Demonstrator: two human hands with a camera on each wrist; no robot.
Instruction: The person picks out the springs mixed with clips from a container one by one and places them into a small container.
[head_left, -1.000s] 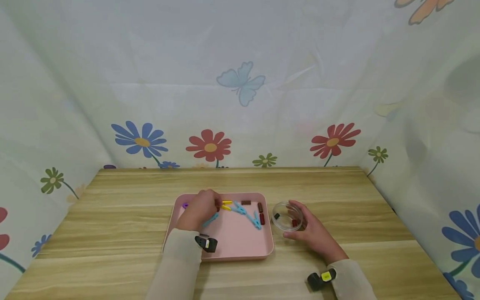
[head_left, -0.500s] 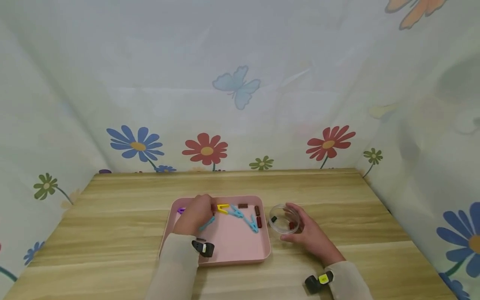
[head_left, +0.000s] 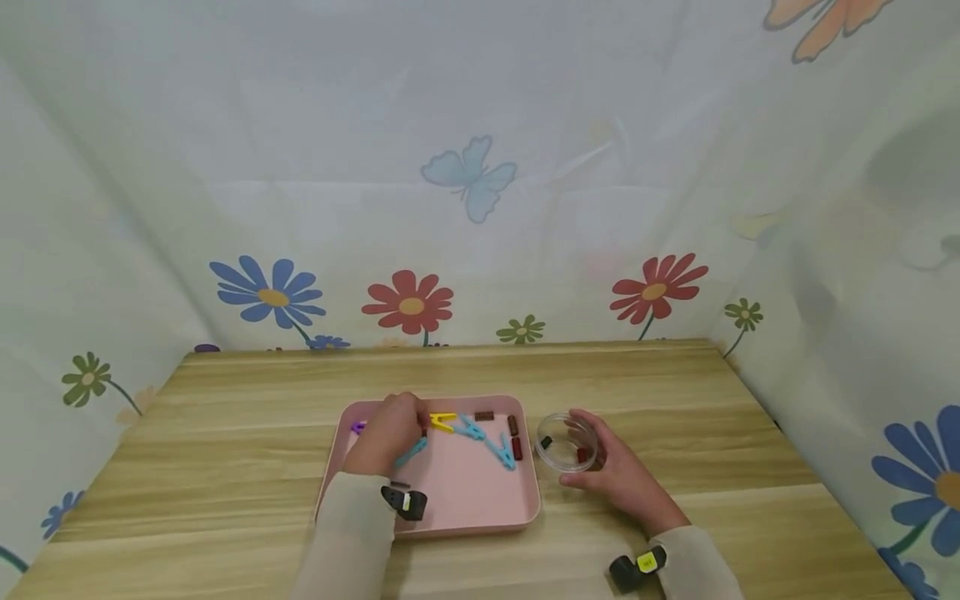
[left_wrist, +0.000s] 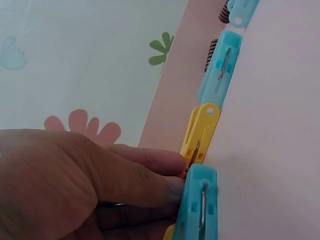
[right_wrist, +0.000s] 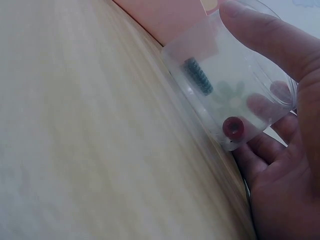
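Note:
My left hand (head_left: 388, 433) reaches down into the pink tray (head_left: 480, 500). In the left wrist view its thumb and index finger meet at a small reddish piece (left_wrist: 187, 172), mostly hidden behind a blue clothespin (left_wrist: 204, 200); its kind cannot be made out. A yellow clothespin (left_wrist: 202, 130) lies just past the fingertips. My right hand (head_left: 626, 471) grips a clear round plastic cup (right_wrist: 175, 50) from its right side, beside the tray. Inside the cup lie a dark green spring (right_wrist: 199, 76) and a small red coiled piece (right_wrist: 233, 128).
More blue clothespins (head_left: 501, 452) run across the tray. Brown springs (head_left: 484, 416) and a dark red spring (head_left: 517, 449) lie along its back and right sides. A purple piece (head_left: 357, 427) sits at the left. The wooden table (head_left: 637, 375) meets a flowered curtain at the back.
The whole head view has shifted slightly. My left hand stays at the same place in the tray, with small finger movement. My right hand keeps its grip on the cup.

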